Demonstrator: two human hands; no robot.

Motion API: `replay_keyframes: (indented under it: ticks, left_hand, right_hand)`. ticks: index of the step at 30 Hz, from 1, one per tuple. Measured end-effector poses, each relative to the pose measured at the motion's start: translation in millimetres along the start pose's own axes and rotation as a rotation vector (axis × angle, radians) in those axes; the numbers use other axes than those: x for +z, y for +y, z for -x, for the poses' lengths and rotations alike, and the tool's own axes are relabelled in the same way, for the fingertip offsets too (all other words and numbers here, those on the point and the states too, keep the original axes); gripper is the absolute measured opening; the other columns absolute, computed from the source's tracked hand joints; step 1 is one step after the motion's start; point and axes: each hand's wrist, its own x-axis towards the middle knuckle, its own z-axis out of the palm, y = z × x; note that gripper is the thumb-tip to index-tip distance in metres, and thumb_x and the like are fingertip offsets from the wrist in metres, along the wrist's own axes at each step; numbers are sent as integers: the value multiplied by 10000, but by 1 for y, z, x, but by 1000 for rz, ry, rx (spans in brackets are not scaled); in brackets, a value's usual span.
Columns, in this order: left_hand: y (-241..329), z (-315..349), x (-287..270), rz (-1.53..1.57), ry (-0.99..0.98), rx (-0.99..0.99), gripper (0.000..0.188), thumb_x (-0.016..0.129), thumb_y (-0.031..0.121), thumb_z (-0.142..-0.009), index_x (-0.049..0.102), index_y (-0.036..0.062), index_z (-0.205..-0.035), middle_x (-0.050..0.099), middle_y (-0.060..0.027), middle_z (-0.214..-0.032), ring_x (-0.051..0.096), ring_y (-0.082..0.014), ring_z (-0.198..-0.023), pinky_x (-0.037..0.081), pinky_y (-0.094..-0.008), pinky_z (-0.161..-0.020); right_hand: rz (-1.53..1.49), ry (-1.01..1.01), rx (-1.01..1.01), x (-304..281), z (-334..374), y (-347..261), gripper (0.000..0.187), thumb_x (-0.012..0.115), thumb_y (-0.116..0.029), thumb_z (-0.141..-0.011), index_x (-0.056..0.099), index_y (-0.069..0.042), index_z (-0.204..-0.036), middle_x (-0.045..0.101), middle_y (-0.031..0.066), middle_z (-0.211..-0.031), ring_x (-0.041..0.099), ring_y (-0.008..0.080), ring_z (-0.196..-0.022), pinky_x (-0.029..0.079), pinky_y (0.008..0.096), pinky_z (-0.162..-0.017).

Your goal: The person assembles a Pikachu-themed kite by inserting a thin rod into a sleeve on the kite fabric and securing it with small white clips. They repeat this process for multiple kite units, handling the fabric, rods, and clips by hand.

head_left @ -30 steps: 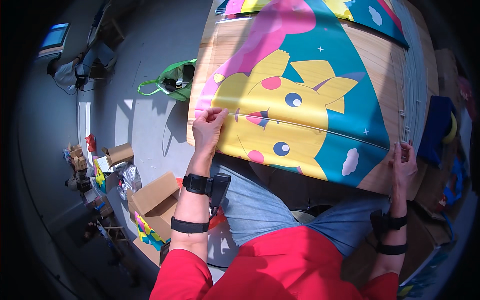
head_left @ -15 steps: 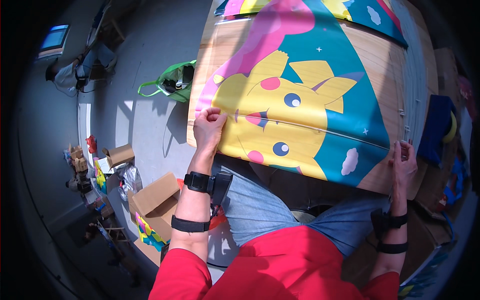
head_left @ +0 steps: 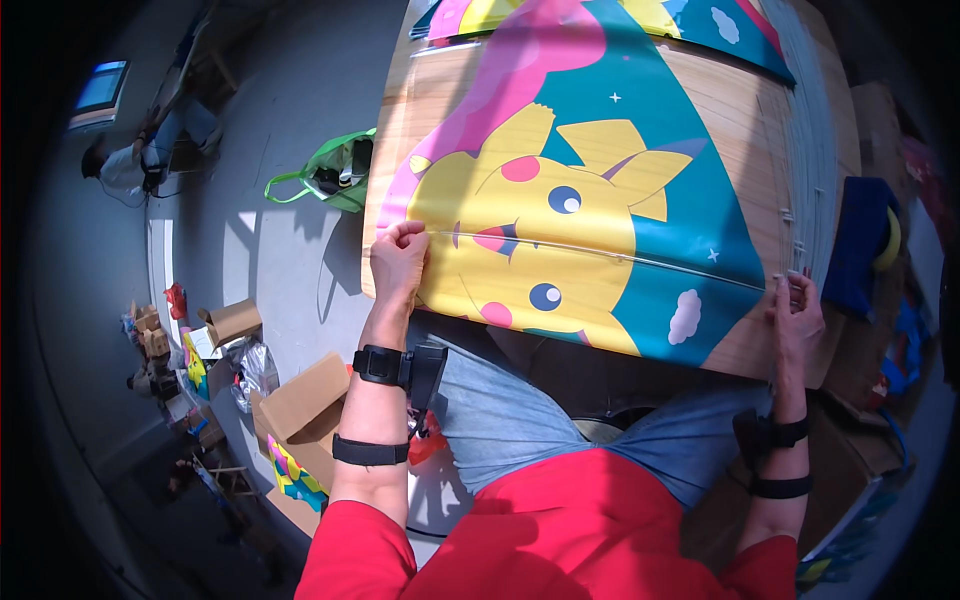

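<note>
A glossy kite-shaped sheet (head_left: 690, 200), printed with a yellow cartoon animal on teal and pink, lies on a wooden table. Across it runs a thin pale rod (head_left: 580, 249). My left hand (head_left: 398, 270) pinches at the rod's left end, by the sheet's pink edge, thumb and fingers closed. At the opposite end, my right hand (head_left: 797, 312) has its fingertips together close to the rod's tip, just off the sheet's teal edge. The exact grip there is too small to make out. The sheet's near part hangs at the table's front edge above my lap.
Many thin white rods (head_left: 815, 150) lie along the table's right side. Another printed sheet (head_left: 700, 28) lies at the far end. A green bag (head_left: 340, 165) stands on the floor at left, with open cardboard boxes (head_left: 305, 395) nearer me. A person (head_left: 125, 165) sits far left.
The whole view has shifted slightly, so table and sheet appear a little farther left. Both hands stay at the two ends of the rod.
</note>
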Motion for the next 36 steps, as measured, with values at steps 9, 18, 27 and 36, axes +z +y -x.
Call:
replay_keyframes:
  ticks: [9, 18, 27, 36]
  left_hand:
    - [7, 34, -10, -836, 246, 753, 616, 787, 278, -705, 567, 155, -1267, 628, -89, -1108, 514, -302, -1120, 333, -442, -1006]
    - [15, 27, -21, -1072, 79, 614, 1030, 810, 481, -657, 299, 141, -1485, 536, -96, -1333, 351, -311, -1336, 75, -605, -1101]
    - [20, 35, -20, -1051, 63, 677, 953, 816, 385, -690, 330, 132, -1470, 504, -84, -1368, 344, -280, -1354, 80, -578, -1131]
    - [6, 48, 3, -937, -87, 772, 860, 780, 295, -754, 331, 122, -1467, 450, -78, -1410, 323, -263, -1363, 125, -501, -1136]
  right_hand:
    - [-35, 8, -26, 2, 1, 3, 261, 667, -231, -905, 619, -40, -1076, 665, 75, -855, 641, 123, -711, 540, 262, -558]
    - [-6, -3, -32, 0, 1, 1, 258, 667, -233, -904, 619, -36, -1064, 663, 70, -830, 635, 119, -696, 536, 263, -552]
    - [-19, 15, -56, -2, 4, -3, 282, 674, -231, -897, 616, -20, -1075, 656, 67, -810, 620, 106, -672, 505, 255, -562]
    - [-57, 22, -61, -2, 5, -1, 259, 687, -226, -878, 623, -26, -1030, 676, 81, -776, 646, 136, -646, 506, 280, -591]
